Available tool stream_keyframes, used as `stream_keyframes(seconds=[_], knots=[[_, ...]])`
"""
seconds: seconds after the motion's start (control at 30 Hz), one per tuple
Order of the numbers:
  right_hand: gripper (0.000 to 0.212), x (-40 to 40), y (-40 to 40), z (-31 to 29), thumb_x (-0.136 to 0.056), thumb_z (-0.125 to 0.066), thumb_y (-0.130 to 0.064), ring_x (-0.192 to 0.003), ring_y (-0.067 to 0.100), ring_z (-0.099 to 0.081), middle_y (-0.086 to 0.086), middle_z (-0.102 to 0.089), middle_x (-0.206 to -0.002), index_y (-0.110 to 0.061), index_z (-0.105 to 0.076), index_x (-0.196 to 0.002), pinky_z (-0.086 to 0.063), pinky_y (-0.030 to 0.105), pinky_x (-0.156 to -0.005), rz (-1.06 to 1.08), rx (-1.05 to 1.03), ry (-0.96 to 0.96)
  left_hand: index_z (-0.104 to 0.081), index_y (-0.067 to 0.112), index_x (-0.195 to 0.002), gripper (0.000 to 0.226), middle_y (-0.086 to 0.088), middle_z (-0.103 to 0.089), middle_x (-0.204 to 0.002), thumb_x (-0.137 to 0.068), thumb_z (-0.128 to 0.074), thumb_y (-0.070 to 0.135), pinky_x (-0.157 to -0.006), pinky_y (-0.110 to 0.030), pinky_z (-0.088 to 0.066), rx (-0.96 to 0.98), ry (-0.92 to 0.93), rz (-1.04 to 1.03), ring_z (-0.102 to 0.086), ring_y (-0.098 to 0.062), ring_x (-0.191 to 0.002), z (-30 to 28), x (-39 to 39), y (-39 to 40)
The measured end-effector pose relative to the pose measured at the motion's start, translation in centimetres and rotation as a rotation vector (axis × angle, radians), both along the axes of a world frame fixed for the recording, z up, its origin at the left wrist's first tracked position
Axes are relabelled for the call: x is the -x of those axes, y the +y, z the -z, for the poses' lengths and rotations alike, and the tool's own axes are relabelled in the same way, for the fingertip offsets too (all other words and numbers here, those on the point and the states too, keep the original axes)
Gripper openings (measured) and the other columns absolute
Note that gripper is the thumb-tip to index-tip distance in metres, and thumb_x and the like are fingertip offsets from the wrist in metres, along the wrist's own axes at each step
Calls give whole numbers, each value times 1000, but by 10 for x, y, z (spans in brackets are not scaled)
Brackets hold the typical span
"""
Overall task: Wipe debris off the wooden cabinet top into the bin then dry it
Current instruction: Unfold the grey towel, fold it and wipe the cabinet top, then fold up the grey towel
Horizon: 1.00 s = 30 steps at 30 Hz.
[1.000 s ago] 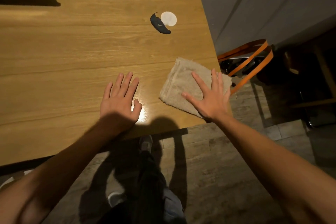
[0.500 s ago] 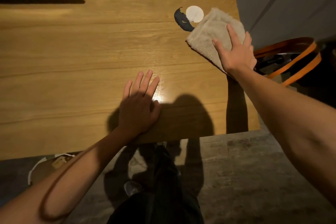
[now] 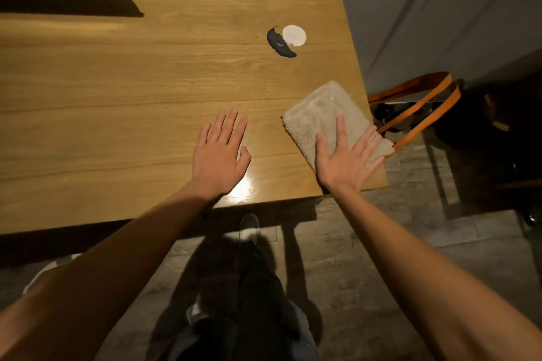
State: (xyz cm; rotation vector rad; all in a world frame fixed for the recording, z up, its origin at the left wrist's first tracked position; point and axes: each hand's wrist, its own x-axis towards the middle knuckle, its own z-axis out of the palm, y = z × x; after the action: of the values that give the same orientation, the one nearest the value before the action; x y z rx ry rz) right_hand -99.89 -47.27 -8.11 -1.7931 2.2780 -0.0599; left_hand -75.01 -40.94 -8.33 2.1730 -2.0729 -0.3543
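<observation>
Wooden counter (image 3: 117,114): right hand (image 3: 343,163) presses the cloth (image 3: 319,114) with straight fingers; left hand (image 3: 218,158) rests flat, holding nothing.

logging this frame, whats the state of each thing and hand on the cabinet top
cloth: folded, flat at the right edge, one corner overhanging
right hand: open, pressing the cloth
left hand: open, flat on the wood
cabinet top: glossy, dark mark and white disc unwiped

no readable text, labels or signs
</observation>
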Motion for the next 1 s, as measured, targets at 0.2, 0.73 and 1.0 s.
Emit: stream_keyframes(seconds=[0.2, 0.73, 1.0], knots=[[69, -24, 52, 1, -95, -10, -79, -156, 38, 15, 21, 13, -169, -53, -5, -159, 5, 68, -120, -13, 17, -2, -27, 15, -158, 59, -8, -8, -169, -102, -41, 24, -124, -40, 0, -71, 376, -21, 1, -23, -156, -22, 15, 29], [66, -99, 142, -37, -98, -35, -67, -153, 28, 26, 6, 23, -168, -55, -8, -157, -3, 69, -118, -261, -289, -219, -45, 16, -111, 35, 5, -60, -98, -86, -70, 19, -77, -30, -49, -197, 921, -780, -65, -22, -99, -57, 32, 70], [63, -72, 92, -69, -90, -65, -46, -134, 30, -43, 2, -55, -140, -35, -37, -146, -34, 48, -111, -167, -294, -503, -30, 18, -137, 68, -12, -58, -118, -85, -70, 1, -72, -29, -55, -384, 1231, -945, -60, -24, -109, -80, 11, 61]])
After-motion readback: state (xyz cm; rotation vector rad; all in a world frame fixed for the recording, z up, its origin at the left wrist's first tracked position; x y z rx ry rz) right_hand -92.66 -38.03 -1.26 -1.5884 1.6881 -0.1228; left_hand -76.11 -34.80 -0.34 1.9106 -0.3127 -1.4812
